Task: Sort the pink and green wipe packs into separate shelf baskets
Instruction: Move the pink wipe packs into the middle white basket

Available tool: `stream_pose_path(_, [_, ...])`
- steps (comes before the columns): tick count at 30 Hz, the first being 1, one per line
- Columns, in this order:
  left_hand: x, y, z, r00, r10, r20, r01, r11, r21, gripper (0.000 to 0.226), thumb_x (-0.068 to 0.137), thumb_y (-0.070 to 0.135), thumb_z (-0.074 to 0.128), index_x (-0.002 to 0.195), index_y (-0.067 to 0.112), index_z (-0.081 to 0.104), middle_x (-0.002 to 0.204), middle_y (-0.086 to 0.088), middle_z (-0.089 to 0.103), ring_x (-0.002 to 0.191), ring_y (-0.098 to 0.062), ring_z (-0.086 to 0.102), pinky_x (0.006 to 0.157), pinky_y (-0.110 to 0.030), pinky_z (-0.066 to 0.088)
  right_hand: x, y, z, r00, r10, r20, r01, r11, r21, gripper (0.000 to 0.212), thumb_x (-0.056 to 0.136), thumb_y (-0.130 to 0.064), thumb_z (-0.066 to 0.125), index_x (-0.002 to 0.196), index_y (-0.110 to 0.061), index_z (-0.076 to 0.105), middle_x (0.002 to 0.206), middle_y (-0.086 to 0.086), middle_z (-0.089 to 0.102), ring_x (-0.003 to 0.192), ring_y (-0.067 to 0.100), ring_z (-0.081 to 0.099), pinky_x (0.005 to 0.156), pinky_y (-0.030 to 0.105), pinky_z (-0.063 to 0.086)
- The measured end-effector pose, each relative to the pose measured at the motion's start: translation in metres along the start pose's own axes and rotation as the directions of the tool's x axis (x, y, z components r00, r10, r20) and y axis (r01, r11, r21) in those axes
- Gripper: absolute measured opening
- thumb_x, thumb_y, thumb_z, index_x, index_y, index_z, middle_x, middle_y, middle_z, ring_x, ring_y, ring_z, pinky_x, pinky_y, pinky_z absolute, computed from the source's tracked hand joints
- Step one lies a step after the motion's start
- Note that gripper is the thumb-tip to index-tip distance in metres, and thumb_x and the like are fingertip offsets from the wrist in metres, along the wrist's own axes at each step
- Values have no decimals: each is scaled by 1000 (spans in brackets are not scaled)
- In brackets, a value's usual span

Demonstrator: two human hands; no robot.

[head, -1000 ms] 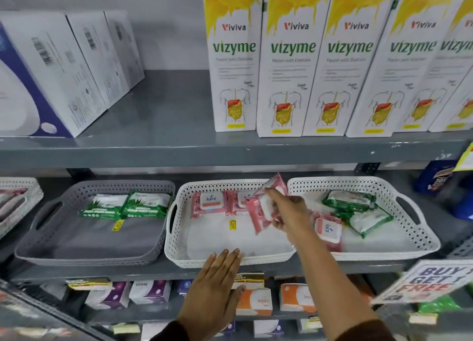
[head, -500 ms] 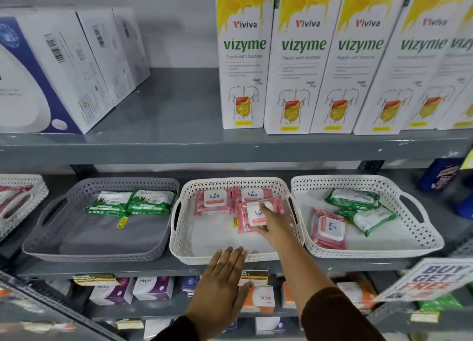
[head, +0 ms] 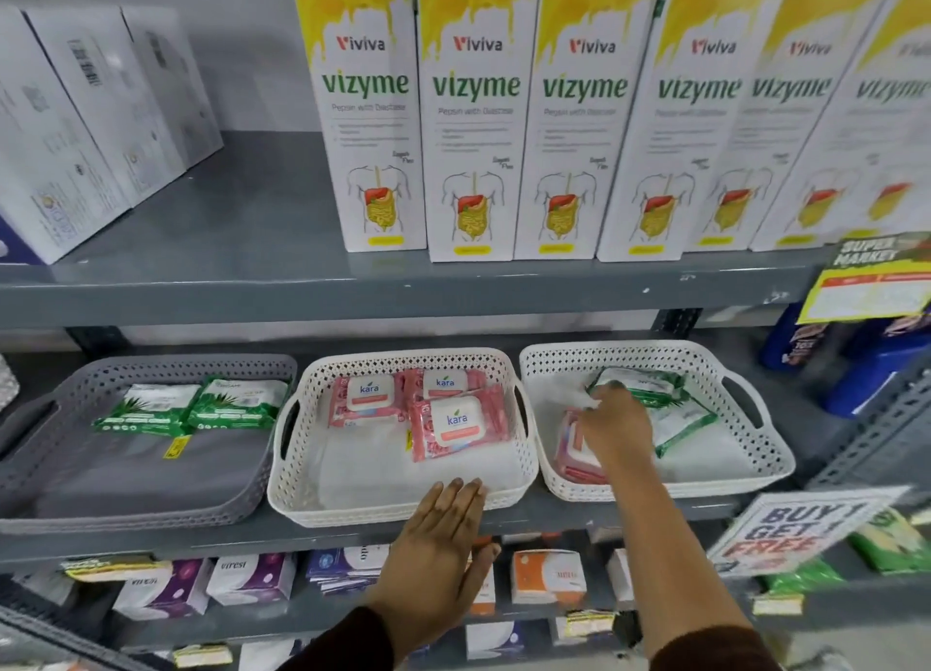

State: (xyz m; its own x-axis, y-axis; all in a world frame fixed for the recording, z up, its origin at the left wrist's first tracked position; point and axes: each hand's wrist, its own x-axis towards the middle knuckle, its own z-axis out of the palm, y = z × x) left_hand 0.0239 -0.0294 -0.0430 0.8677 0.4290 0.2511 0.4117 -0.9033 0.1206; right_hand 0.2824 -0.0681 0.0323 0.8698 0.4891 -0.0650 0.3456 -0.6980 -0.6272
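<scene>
Three baskets stand on the middle shelf. The grey basket [head: 65,499] on the left holds two green wipe packs [head: 194,407]. The middle white basket [head: 403,512] holds three pink packs [head: 456,421]. The right white basket [head: 755,449] holds two green packs [head: 680,418] and one pink pack [head: 572,454]. My right hand [head: 612,421] reaches into the right basket, fingers at the edge of the upper green pack [head: 645,383]; whether it grips the pack is unclear. My left hand [head: 443,544] lies flat, fingers apart, against the middle basket's front rim.
Tall yellow-and-white Vizyme boxes [head: 473,116] and white cartons [head: 101,116] fill the shelf above. Small boxes [head: 252,577] sit on the shelf below. A "Buy 1 Get 1 Free" sign [head: 791,529] hangs at the right, near blue bottles [head: 866,358].
My right hand set the pink pack down in the middle basket, let go, and moved right into the right basket onto a green pack. The left hand stayed at the rim.
</scene>
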Motion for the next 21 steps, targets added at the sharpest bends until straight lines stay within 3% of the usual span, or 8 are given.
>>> stream_pose_path(3, [9,10,5,1000,-23,2,23,1000,-6,61,103,51,22,143,11,45,145,-4,50,135,-19,43,112,-49,27,18,29,-12,990,125,65,-109,971,-214,22,94,-20,53,105,-4,64,78,6,64,66,20,56,61,31,43])
stream_pose_path(5, [11,13,7,1000,-26,-5,26,999,-20,62,103,50,20,143,10,44,145,-5,49,136,-20,42,115,-46,26,20,34,-9,979,154,136,-117,961,-250,45,91,-52,54,102,-9,63,70,0,56,71,21,55,64,30,43])
stream_pose_path(7, [11,14,8,1000,-24,0,24,999,-23,62,103,50,19,144,10,43,147,-6,47,137,-21,40,118,-39,21,16,34,3,973,142,184,-85,954,-289,55,77,-67,63,99,-17,59,73,-2,54,76,22,54,62,26,41])
stream_pose_path(10, [7,10,8,1000,0,21,0,1000,-4,60,103,50,21,149,14,34,153,-3,38,142,-19,30,119,-37,12,9,39,20,982,154,110,-127,968,-215,59,64,-58,77,100,-14,64,76,-4,58,68,19,53,51,22,34])
stream_pose_path(14, [3,-1,5,999,26,42,-25,1000,-5,59,103,49,21,152,17,25,157,-1,29,145,-16,20,117,-34,8,6,42,24,986,168,-7,-168,977,-135,43,62,-50,81,70,-14,60,63,0,60,55,16,53,50,23,41])
stream_pose_path(18, [-5,-10,3,999,13,53,-13,1000,-8,59,104,48,20,153,15,20,159,-1,21,147,-15,12,117,-38,12,3,45,18,992,76,-100,-81,996,-40,50,60,-39,83,94,-8,65,86,10,69,79,29,66,65,35,56])
stream_pose_path(21, [-16,-25,-2,999,-2,52,3,1000,-29,59,104,48,18,154,15,19,160,0,21,147,-14,10,116,-40,14,2,36,9,986,-37,-159,48,997,65,59,60,-35,84,108,-10,62,101,12,69,91,34,66,76,46,58])
